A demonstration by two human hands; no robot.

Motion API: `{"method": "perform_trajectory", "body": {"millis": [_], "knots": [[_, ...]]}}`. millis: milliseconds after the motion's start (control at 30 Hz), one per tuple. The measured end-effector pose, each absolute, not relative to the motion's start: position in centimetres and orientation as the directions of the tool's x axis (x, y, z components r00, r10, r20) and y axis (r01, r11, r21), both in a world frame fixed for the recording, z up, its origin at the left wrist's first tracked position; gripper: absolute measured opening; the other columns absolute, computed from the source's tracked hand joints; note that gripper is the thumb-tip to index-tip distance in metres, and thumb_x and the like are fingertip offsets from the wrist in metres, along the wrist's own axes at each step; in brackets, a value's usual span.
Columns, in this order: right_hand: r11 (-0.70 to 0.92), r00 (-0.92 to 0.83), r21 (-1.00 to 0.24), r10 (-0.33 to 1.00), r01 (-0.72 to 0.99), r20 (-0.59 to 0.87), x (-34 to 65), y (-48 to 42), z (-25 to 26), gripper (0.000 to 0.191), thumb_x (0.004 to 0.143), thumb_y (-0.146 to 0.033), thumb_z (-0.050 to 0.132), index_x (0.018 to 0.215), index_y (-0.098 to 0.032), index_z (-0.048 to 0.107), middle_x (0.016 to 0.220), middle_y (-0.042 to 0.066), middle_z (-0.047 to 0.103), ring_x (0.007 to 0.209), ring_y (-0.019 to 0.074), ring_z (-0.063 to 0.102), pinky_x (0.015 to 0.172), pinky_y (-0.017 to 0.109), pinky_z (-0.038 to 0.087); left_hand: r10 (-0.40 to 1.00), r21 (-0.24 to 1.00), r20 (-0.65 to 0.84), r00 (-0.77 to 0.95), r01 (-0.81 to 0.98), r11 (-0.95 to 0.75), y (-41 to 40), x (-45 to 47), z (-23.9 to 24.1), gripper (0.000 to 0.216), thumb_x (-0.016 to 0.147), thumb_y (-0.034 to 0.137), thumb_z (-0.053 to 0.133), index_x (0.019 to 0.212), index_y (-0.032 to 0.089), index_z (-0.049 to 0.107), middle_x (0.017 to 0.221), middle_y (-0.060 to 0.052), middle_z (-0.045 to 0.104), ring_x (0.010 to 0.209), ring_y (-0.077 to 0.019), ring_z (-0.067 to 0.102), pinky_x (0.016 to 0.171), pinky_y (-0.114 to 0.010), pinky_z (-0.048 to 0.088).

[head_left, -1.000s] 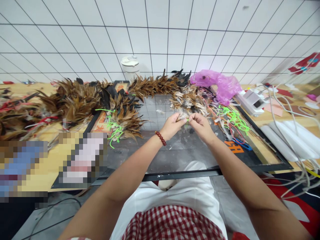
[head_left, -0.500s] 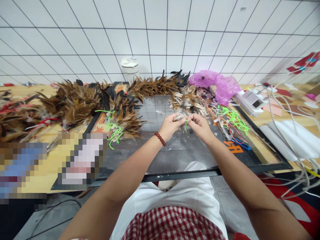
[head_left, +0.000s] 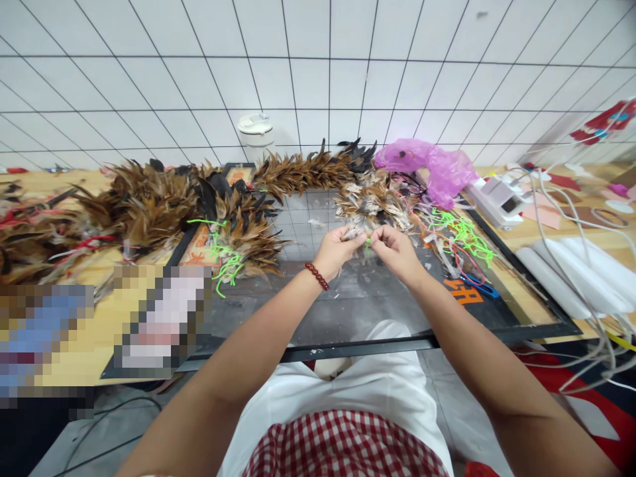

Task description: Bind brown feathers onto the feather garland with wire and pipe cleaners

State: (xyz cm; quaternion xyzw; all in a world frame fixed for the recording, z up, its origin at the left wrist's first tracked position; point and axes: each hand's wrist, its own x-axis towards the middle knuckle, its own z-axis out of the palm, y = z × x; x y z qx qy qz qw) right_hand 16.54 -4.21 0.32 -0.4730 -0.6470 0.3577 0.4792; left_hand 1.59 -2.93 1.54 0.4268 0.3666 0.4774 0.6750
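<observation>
My left hand (head_left: 338, 252) is closed in a pinch on a small feather bundle (head_left: 354, 234), whose pale tips show above the fingers. A short bit of bright green string (head_left: 368, 243) shows between my hands. Almost touching the left, my right hand (head_left: 395, 252) pinches this string; its end is hidden by the fingers. Just beyond the hands lies a pile of brown and white feathers (head_left: 375, 202). Farther right is a tangle of loose green strings (head_left: 464, 235), with blue-handled scissors (head_left: 479, 286) near it.
A dark glossy panel (head_left: 278, 318) lies under my hands on the wooden table. Feather garlands (head_left: 303, 173) run along the back and left. A white lidded cup (head_left: 256, 136), a pink plastic bag (head_left: 430, 165), a white power adapter (head_left: 501, 199) and cables stand around.
The green end that hung below my fingers now shows shorter. Both hands stay close together in nearly the same place, with small finger movements.
</observation>
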Motion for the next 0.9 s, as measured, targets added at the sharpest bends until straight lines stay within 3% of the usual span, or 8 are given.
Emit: {"method": "perform_trajectory", "body": {"millis": [167, 467, 600, 733, 900], "knots": [[0.305, -0.079, -0.907, 0.952, 0.292, 0.295, 16.6, -4.2, 0.1, 0.013, 0.077, -0.028, 0.055, 0.068, -0.019, 0.050, 0.058, -0.005, 0.042, 0.054, 0.0086, 0.035, 0.054, 0.024, 0.028, 0.931, 0.886, -0.117, 0.345, -0.388, 0.255, -3.1, 1.7, 1.4, 0.040, 0.059, 0.033, 0.084, 0.073, 0.015, 0.051, 0.053, 0.010, 0.035, 0.039, 0.0006, 0.022, 0.039, -0.017, 0.014], [0.264, -0.055, -0.909, 0.964, 0.323, 0.260, 16.7, -3.8, -0.2, 0.014, 0.076, -0.028, 0.055, 0.067, -0.019, 0.049, 0.057, -0.006, 0.042, 0.053, 0.0086, 0.034, 0.053, 0.024, 0.029, 0.901, 0.849, -0.101, 0.422, -0.436, 0.299, -3.1, 1.7, 1.3, 0.045, 0.060, 0.040, 0.083, 0.072, 0.016, 0.047, 0.054, 0.010, 0.034, 0.040, 0.0008, 0.023, 0.038, -0.014, 0.017], [0.258, -0.021, -0.932, 0.965, 0.254, 0.261, 16.6, -3.9, 0.0, 0.014, 0.073, -0.031, 0.061, 0.075, -0.020, 0.053, 0.061, -0.005, 0.047, 0.055, 0.0092, 0.040, 0.054, 0.024, 0.032, 0.920, 0.860, -0.125, 0.371, -0.421, 0.287, -3.1, 1.9, 1.1, 0.045, 0.060, 0.041, 0.082, 0.072, 0.016, 0.047, 0.054, 0.010, 0.036, 0.039, 0.0008, 0.023, 0.037, -0.014, 0.017], [0.331, -0.066, -0.917, 0.944, 0.222, 0.325, 16.1, -4.4, 0.8, 0.029, 0.068, -0.036, 0.073, 0.088, -0.019, 0.060, 0.071, -0.002, 0.055, 0.060, 0.0099, 0.045, 0.058, 0.025, 0.039, 0.934, 0.882, -0.147, 0.325, -0.384, 0.273, -3.0, 2.1, 0.9, 0.044, 0.060, 0.041, 0.082, 0.073, 0.016, 0.048, 0.054, 0.009, 0.040, 0.038, 0.0009, 0.025, 0.037, -0.015, 0.015], [0.320, -0.075, -0.910, 0.947, 0.265, 0.311, 16.1, -4.5, 1.0, 0.024, 0.072, -0.042, 0.069, 0.073, -0.018, 0.063, 0.063, -0.002, 0.055, 0.056, 0.0104, 0.044, 0.057, 0.027, 0.037, 0.947, 0.894, -0.162, 0.278, -0.364, 0.260, -2.9, 2.0, 0.9, 0.041, 0.062, 0.036, 0.082, 0.073, 0.016, 0.048, 0.051, 0.010, 0.036, 0.037, 0.0009, 0.024, 0.038, -0.017, 0.013]]}}
